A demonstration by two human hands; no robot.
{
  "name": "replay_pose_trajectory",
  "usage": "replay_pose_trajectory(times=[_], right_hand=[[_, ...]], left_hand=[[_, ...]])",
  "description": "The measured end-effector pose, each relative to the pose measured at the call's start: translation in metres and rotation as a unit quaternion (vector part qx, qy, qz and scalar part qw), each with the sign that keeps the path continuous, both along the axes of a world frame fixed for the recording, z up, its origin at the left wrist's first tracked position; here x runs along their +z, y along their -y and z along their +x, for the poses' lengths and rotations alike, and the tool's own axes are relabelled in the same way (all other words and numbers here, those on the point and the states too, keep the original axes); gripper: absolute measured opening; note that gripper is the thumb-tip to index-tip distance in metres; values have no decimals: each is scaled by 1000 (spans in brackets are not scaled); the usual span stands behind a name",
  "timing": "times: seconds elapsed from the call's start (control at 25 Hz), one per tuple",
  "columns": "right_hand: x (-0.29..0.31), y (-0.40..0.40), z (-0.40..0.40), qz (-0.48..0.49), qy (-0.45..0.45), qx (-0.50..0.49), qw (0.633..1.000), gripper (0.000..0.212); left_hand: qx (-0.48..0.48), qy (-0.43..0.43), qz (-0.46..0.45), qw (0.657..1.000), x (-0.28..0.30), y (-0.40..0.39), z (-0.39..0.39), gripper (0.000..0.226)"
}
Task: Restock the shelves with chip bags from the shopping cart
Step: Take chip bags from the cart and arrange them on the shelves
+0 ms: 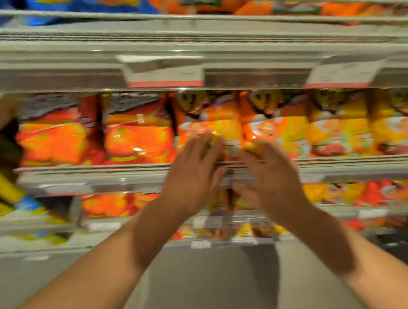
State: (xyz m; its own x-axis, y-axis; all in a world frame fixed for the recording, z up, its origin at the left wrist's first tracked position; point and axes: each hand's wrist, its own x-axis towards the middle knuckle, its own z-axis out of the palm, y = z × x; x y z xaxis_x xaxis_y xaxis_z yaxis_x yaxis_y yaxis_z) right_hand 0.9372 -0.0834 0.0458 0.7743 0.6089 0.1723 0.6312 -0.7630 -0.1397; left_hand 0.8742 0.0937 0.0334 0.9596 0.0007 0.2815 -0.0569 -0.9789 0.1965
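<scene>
Orange chip bags [210, 121] blur; left hand [192, 175] and right hand [271, 178] seemingly press them, grip apart.

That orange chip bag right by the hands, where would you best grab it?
Probably by its lower side edges, from the front: the orange chip bag stands upright facing out, its top tucked under the upper shelf, neighbours close beside it. Left hand and right hand are there.

A: What does the person wear?
B: Nothing shows on either arm. 2 bare forearms rise from the bottom edge of the frame, no sleeves, no watch.
A: And the hands?
B: The left hand [192, 175] and right hand [272, 181] are bare too, though motion blur hides fine detail
</scene>
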Motion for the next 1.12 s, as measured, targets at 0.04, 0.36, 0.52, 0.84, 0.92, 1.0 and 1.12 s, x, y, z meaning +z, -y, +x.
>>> replay_pose_trajectory(times=[0.04,0.36,0.52,0.84,0.92,1.0,1.12], right_hand=[[1,-4,-6,15,-9,12,1000,71],[-17,-39,-19,-35,-19,-25,999,85],[-19,-45,-12,-135,-15,-56,989,92],[21,-25,-23,-145,-131,-2,981,89],[30,-13,-25,-101,-141,25,984,84],[31,1,-23,-54,-155,37,986,85],[25,44,-21,-7,-140,38,989,88]], left_hand=[[0,5,-8,1000,4,-10,-9,62],[167,-89,68,980,-15,-85,-60,76],[146,-131,89,977,-18,-89,-63,83],[156,-137,-4,978,15,-64,-75,78],[167,-140,-15,976,22,-43,-76,77],[173,-144,-19,974,27,-19,-73,76],[181,-134,-58,973,39,27,-70,72]])
